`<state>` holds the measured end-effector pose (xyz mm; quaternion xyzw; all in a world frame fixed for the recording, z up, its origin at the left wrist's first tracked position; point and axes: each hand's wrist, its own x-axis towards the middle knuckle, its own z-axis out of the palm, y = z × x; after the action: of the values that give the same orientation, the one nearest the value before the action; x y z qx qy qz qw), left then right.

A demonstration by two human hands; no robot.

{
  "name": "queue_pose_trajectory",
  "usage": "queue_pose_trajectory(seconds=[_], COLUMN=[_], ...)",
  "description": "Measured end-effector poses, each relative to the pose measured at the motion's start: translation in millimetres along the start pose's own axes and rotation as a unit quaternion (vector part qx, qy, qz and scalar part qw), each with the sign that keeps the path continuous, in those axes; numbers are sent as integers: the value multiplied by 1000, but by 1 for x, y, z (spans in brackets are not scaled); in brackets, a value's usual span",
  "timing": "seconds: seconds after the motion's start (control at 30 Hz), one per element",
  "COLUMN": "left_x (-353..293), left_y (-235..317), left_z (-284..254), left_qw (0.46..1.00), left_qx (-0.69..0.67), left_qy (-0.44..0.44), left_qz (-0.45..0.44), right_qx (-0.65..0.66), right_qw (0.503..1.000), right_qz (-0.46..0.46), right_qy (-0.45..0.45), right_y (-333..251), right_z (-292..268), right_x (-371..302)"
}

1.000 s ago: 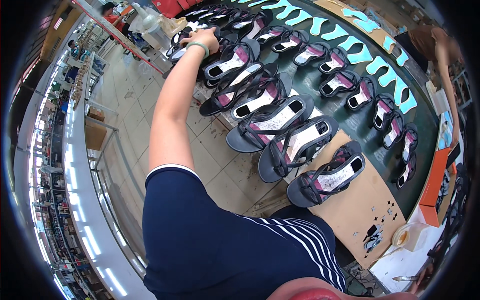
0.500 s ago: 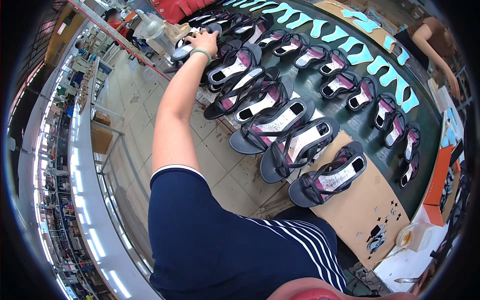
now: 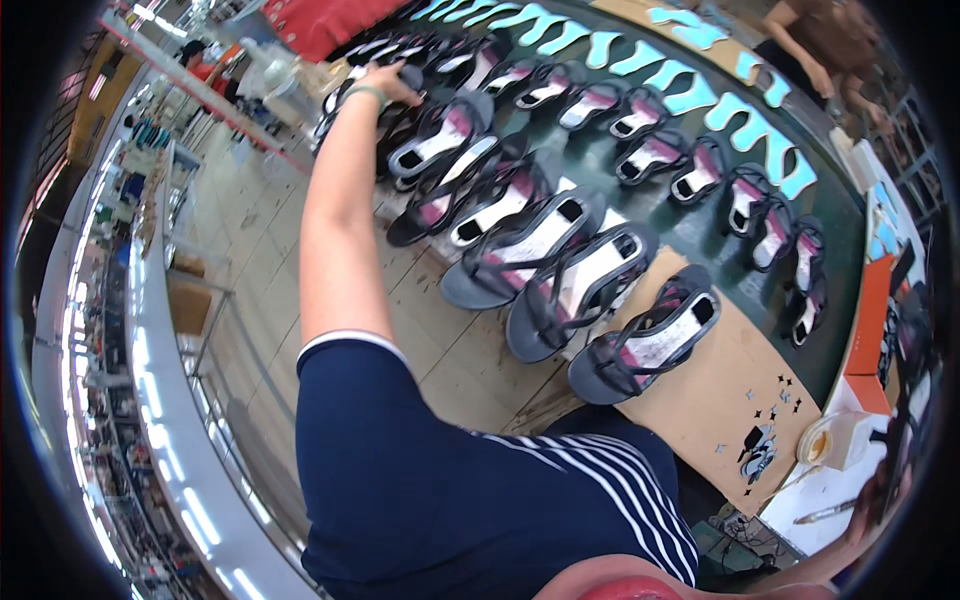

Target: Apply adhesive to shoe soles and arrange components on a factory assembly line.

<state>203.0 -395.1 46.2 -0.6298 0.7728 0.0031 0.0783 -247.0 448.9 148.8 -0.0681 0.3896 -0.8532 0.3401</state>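
Stretched out to the far left end of the sandal row, my left hand (image 3: 385, 84) has its thumb and fingers around a dark strappy sandal (image 3: 412, 77), partly covered by the hand. Beside it stand more black-strapped sandals with pale insoles, among them a large sandal (image 3: 443, 140). Nearer to me a sandal (image 3: 650, 335) rests on a brown cardboard sheet (image 3: 700, 390). At the right rim my right hand (image 3: 880, 497) is raised next to dark things (image 3: 908, 400); blur and the picture's edge hide its fingers.
A dark green table (image 3: 690, 235) bears several sandals and a row of light-blue sole-shaped pieces (image 3: 690, 95). On the right are an orange box (image 3: 868, 330), a small tub (image 3: 817, 444) and a brush (image 3: 825, 512). A co-worker (image 3: 810, 50) stands across the table; a red bag (image 3: 325, 25) lies at the back.
The view has shifted a little, so the sandals sit farther left. My left hand stays at the same sandal, its fingers now pointing more to the right. My right hand has come up at the right rim.
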Motion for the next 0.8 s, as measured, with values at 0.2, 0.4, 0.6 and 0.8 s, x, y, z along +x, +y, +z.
queue_pose_trajectory(seconds=[0.2, 0.4, 0.6, 0.8], left_x=[21, -16, -101, -320], left_y=[-43, -12, 104, 296], left_z=[8, -20, -59, -72], left_qw=[957, 988, 835, 491], left_qx=[-277, -106, -288, -612], left_qy=[-44, 107, 392, -377], left_qz=[78, -27, 258, 492], right_qx=[-127, -78, -133, -178], right_qw=[979, 995, 990, 974], right_qz=[-101, -32, -8, -18], right_qy=[123, 45, -36, -141], right_y=[72, 108, 121, 152], right_z=[57, 99, 121, 137], right_x=[37, 69, 69, 90])
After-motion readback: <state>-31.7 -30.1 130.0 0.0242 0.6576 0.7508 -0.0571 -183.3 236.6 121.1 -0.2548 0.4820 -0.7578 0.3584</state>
